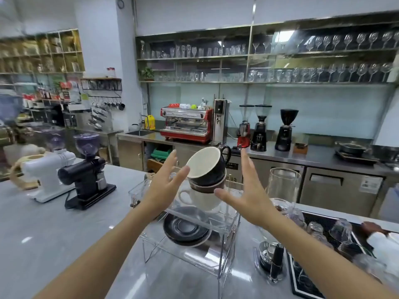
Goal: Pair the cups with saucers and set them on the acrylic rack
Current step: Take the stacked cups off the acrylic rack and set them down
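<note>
Both hands were open with fingers straight and spread. The left hand (166, 180) hovered just left of a tilted stack of cups, and the right hand (248, 190) stood just right of it; neither gripped anything. The left thumb appeared to touch the rim of the top cup, though the wide-angle blur made that hard to confirm.

The stack sat on the upper tier of the clear acrylic two-level rack (224, 231), which stood on the grey stone-look bench (64, 229). At the bottom was a white ceramic cup (200, 198) with its handle to the left. Above it rested a brown-rimmed dark saucer or bowl (207, 186), and on that leaned a black ceramic cup with a cream interior (207, 165), tipped sharply toward the left hand, handle up and to the right. A pile of black round saucers (185, 229) lay on the lower tier, not yet paired with a cup.

The main risk was the top cup sliding off. It was tilted far over, apparently with only a narrow seat on the piece below, so a nudge from either hand, or a shake of the light rack, could have sent it onto the bench or onto the tall clear glass vessel (282, 184) just to the right.
</note>
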A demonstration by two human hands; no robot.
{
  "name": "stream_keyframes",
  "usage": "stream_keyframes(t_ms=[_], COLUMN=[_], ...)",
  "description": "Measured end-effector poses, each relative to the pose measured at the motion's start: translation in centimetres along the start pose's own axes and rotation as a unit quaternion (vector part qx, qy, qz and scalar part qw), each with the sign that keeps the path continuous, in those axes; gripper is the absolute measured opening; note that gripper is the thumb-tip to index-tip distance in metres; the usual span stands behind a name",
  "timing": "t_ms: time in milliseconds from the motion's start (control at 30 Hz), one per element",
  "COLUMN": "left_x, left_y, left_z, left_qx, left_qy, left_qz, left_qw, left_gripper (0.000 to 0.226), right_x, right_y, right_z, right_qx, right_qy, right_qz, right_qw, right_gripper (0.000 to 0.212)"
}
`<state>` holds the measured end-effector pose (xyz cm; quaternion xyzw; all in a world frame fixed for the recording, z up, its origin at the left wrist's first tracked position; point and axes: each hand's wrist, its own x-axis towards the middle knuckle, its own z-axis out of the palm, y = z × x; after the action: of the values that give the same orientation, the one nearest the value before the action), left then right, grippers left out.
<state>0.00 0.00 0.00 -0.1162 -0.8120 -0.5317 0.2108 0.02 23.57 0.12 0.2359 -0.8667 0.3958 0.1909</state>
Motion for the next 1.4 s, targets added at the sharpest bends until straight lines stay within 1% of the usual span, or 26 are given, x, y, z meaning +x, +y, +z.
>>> stream_keyframes(t_ms=[67, 133, 167, 233, 267, 367, 467, 533, 633, 733, 867, 1067, 1267, 1400], left_x=[0.5, 0.7, 1.1, 1.7, 1.9, 2.4, 2.7, 2.8, 2.6, 2.3, 2.1, 2.0, 1.8, 1.6], left_y=[-1.0, -2.3, -3.0, -3.8, -4.0, -4.2, -3.8, -3.7, -3.5, -3.1, -3.0, -2.7, -2.3, -1.5], left_z=[-0.3, -0.6, -0.6, -0.4, -0.4, -0.3, -0.2, -0.2, -0.3, -0.3, -0.3, -0.1, 0.1, 0.6], left_qx=[-0.067, -0.094, -0.108, -0.126, -0.138, -0.168, -0.175, -0.171, -0.170, -0.179, -0.204, -0.226, -0.237, -0.244], left_qy=[-0.018, -0.042, -0.054, -0.073, -0.083, -0.103, -0.116, -0.137, -0.152, -0.156, -0.167, -0.151, -0.145, -0.134], left_qz=[-0.056, -0.097, -0.119, -0.167, -0.180, -0.201, -0.200, -0.181, -0.162, -0.154, -0.144, -0.150, -0.145, -0.128], left_qw=[0.996, 0.990, 0.986, 0.975, 0.970, 0.960, 0.957, 0.959, 0.960, 0.959, 0.954, 0.951, 0.950, 0.952], left_gripper=[0.104, 0.097, 0.085, 0.054, 0.049, 0.058, 0.060, 0.062, 0.073, 0.073, 0.063, 0.047, 0.048, 0.047], right_x=[0.3, 0.5, 0.7, 1.1, 1.2, 1.7, 2.0, 2.1, 2.3, 2.4, 2.4, 2.2, 2.0, 1.8], right_y=[-0.2, -0.2, -0.2, -0.2, -0.1, 0.4, 0.6, 0.6, 0.6, 0.6, 0.5, 0.2, 0.1, -0.1], right_z=[0.5, 1.1, 1.2, 1.3, 1.4, 1.7, 2.0, 2.2, 2.5, 2.8, 3.0, 3.1, 2.8, 1.9], right_qx=[0.073, 0.123, 0.145, 0.187, 0.203, 0.229, 0.230, 0.242, 0.252, 0.252, 0.243, 0.274, 0.276, 0.288], right_qy=[-0.016, -0.032, -0.038, -0.046, -0.051, -0.061, -0.063, -0.056, -0.040, -0.028, -0.014, 0.001, -0.002, 0.007], right_qz=[0.051, 0.093, 0.110, 0.142, 0.154, 0.171, 0.161, 0.156, 0.163, 0.162, 0.152, 0.150, 0.151, 0.134], right_qw=[0.996, 0.988, 0.982, 0.971, 0.966, 0.956, 0.958, 0.956, 0.953, 0.954, 0.958, 0.950, 0.949, 0.948], right_gripper=[0.128, 0.133, 0.134, 0.133, 0.131, 0.121, 0.092, 0.086, 0.079, 0.070, 0.066, 0.063, 0.064, 0.062])
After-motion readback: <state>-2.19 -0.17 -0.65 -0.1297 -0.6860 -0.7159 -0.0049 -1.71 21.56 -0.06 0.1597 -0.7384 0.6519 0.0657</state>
